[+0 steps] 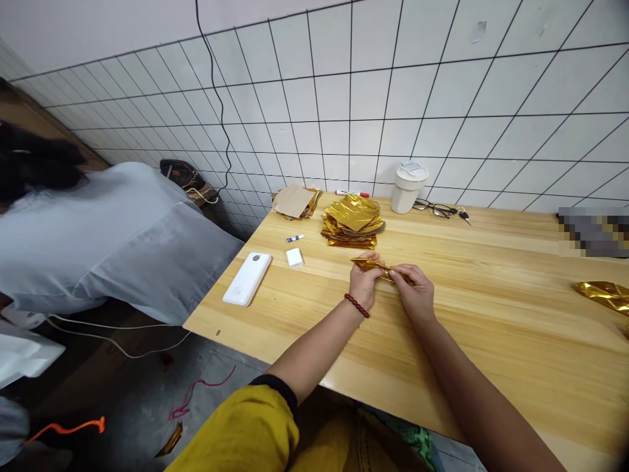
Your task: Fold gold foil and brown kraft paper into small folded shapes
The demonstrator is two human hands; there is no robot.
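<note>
A piece of folded gold foil paper point(367, 264) is held between my two hands, just above the wooden table. My left hand point(362, 283), with a dark red bead bracelet point(356, 305) at its wrist, closes on the left part of the foil paper. The fingers of my right hand point(415, 288) pinch its right end. Part of the paper is hidden behind my fingers. Beyond my hands lies a stack of gold foil sheets point(354, 219), and to its left a smaller pile topped by a brown sheet point(293, 201).
On the wooden table point(491, 314) are a white power bank point(247, 279), a white charger point(295, 257), a lidded cup point(409, 188), glasses point(439, 210), a marker point(352, 193) and folded gold pieces point(604, 295) at right. A person in grey point(118, 242) leans at left. A tiled wall stands behind.
</note>
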